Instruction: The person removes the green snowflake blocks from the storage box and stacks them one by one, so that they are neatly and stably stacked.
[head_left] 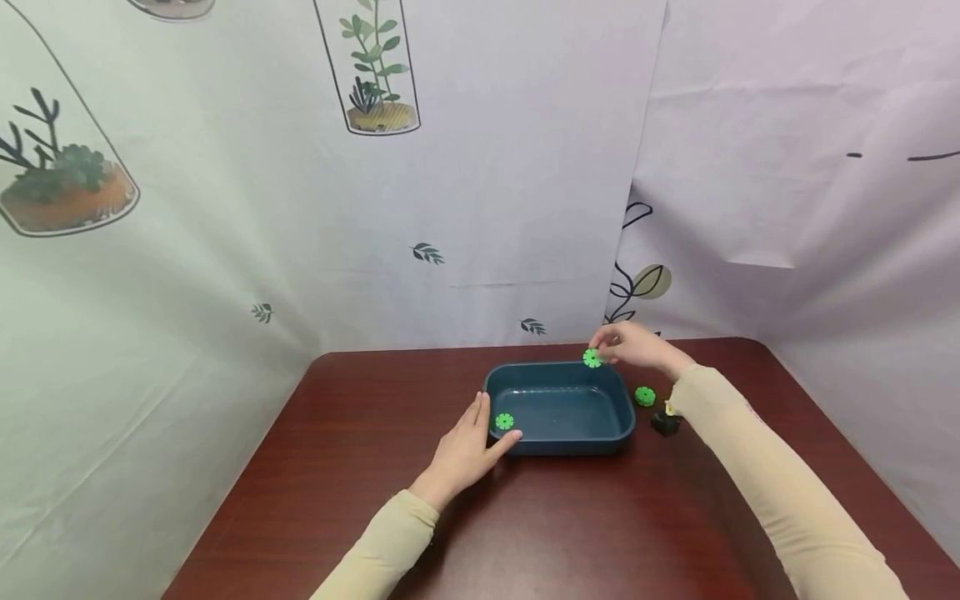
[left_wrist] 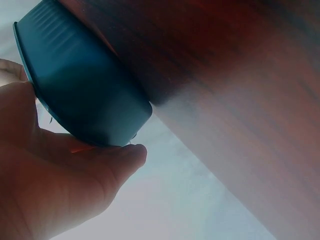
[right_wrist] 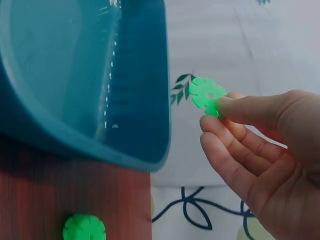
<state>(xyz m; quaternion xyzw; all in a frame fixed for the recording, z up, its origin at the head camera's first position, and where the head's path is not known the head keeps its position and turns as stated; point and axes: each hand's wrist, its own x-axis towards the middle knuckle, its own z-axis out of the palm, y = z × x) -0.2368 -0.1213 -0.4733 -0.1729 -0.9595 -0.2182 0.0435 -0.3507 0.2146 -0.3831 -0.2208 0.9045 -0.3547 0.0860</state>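
Note:
A dark blue rectangular tub [head_left: 558, 415] stands on the table. My left hand [head_left: 467, 450] rests against its front left corner, fingers straight along the left side and thumb at the front rim; the left wrist view also shows this hand [left_wrist: 75, 170] touching the tub. One green notched disc [head_left: 504, 422] is at the tub's front left corner, inside the rim. With thumb and fingertips, my right hand [head_left: 633, 346] pinches another green notched disc [right_wrist: 204, 94] above the back right rim. It has petal-like edges and a central hole.
More green discs [head_left: 645, 397] lie close together on the table, just right of the tub. Beside them sits a small black object [head_left: 665, 422] with a yellow bit, partly covered by the right sleeve. A printed cloth [head_left: 480, 208] hangs behind the brown table [head_left: 360, 467].

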